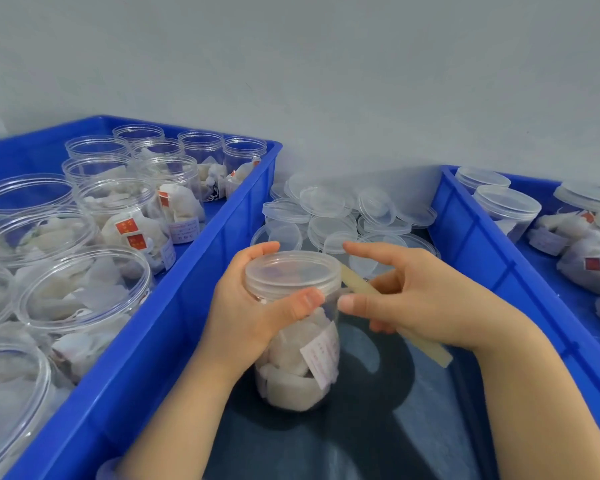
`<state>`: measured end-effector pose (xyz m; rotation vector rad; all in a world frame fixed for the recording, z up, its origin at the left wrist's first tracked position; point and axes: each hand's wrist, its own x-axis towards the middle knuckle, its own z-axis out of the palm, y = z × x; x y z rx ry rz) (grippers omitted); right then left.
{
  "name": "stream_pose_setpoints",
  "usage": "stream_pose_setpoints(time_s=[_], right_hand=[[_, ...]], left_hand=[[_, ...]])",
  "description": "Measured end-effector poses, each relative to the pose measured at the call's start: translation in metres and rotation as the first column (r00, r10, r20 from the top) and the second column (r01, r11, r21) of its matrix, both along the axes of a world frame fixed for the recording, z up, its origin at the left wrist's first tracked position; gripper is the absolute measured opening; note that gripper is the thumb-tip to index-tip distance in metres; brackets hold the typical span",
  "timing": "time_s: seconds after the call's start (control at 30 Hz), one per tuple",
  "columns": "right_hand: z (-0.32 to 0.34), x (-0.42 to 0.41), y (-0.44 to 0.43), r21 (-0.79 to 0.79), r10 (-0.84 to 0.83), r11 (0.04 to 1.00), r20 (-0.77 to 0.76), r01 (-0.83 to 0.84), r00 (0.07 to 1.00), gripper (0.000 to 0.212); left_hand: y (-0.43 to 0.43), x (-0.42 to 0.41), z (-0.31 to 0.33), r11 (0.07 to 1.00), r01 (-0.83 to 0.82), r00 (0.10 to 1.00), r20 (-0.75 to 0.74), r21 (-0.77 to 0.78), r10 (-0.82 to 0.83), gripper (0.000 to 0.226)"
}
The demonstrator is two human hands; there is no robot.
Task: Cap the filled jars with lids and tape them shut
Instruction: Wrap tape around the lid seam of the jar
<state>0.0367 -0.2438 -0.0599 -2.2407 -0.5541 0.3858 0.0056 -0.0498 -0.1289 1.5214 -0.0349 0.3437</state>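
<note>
Gripping the sachet-filled, lidded jar (293, 375) is the left hand (243, 306); the right hand (426, 299) holds a tape strip (357, 282) beside it; loose lids (329, 206) lie behind it.

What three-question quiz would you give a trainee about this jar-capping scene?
1. True or false: the jar in the left hand already has its lid on.
2. The right hand holds: A) a tape strip; B) a spare lid; C) scissors.
3. Fill in: the loose lids lie between two ____ crates.

Key: 1 true; 2 A; 3 blue.
</note>
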Motion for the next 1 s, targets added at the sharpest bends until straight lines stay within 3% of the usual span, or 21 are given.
stream_pose_setpoints(time_s=[0.17, 0.3, 0.43, 0.73, 0.9, 1.0], right_hand=[[0.001, 0.0015, -0.003, 0.028, -0.008, 1.0, 0.001, 0.008, 1.0, 0.06], [0.0025, 0.0009, -0.0043, 0.034, -0.045, 0.998, 0.022, 0.044, 0.999, 0.052], [0.0018, 0.0025, -0.0055, 0.008, -0.064, 0.998, 0.048, 0.064, 0.997, 0.061], [-0.0012, 0.0032, -0.0037, -0.008, -0.034, 0.999, 0.03, 0.034, 0.999, 0.087], [-0.0038, 0.0043, -0.003, -0.014, 0.005, 1.0, -0.018, -0.005, 1.0, 0.092], [-0.0022, 0.0017, -0.0042, -0.059, -0.006, 0.998, -0.016, 0.005, 1.0, 0.099]], left_hand=[[0.0044, 0.0029, -0.0025, 0.997, 0.033, 0.999, -0.04, -0.071, -0.036, 0.082], [0.0024, 0.003, -0.0028, 0.995, 0.069, 0.996, -0.049, -0.075, -0.073, 0.097], [0.0004, 0.0015, -0.0017, 0.993, 0.098, 0.994, -0.051, -0.061, -0.101, 0.105], [0.0032, -0.0012, -0.0019, 0.973, 0.206, 0.977, -0.04, -0.1, -0.211, 0.102], [-0.0011, -0.001, -0.0006, 0.977, 0.156, 0.987, -0.012, -0.148, -0.16, 0.109], [-0.0028, -0.002, -0.0001, 0.989, 0.112, 0.993, 0.03, -0.094, -0.11, 0.104]])
